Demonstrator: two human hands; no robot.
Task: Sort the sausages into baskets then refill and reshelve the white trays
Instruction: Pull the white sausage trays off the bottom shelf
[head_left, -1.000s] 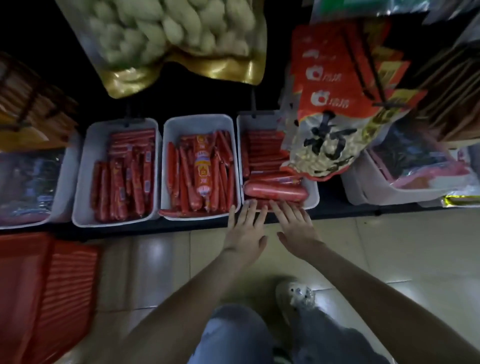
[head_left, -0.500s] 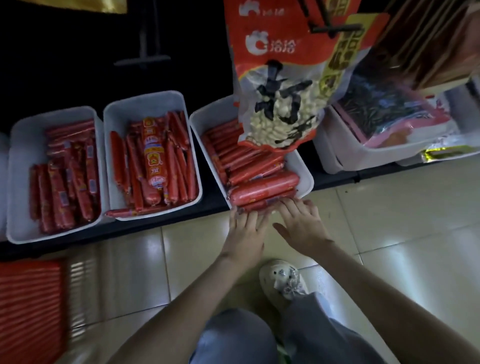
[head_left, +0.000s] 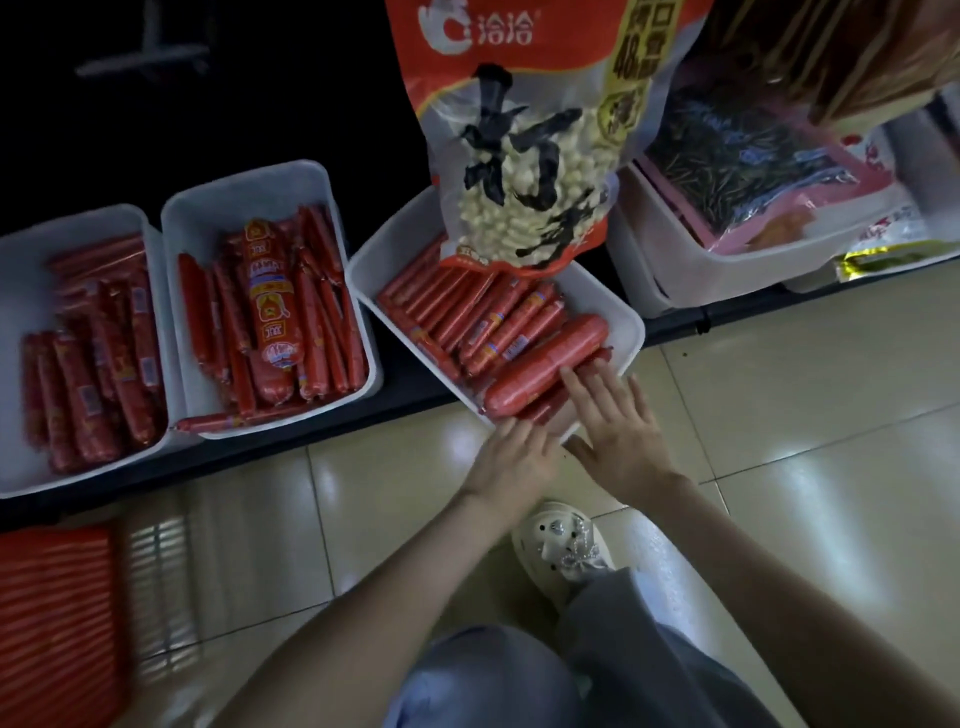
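Three white trays of red sausages stand on a low black shelf. The right tray (head_left: 629, 318) is turned at an angle, and its front corner juts out over the floor. It holds thin sausages and one thick sausage (head_left: 545, 365) near the front. My left hand (head_left: 511, 457) holds the tray's front edge from below. My right hand (head_left: 618, 428) grips the front rim, fingers lying over the sausages and thumb under the rim. The middle tray (head_left: 249, 193) and the left tray (head_left: 31, 249) sit straight. A red basket (head_left: 52, 623) lies on the floor at the lower left.
A large red and white snack bag (head_left: 519, 156) hangs over the back of the right tray. A white bin (head_left: 675, 283) of seed packets stands to its right. Below are the tiled floor, my knee and a white shoe (head_left: 561, 545).
Both hands have closed in on the right tray's front edge. The tray has swung from straight to angled and come forward off the shelf edge. My view has shifted right and closer.
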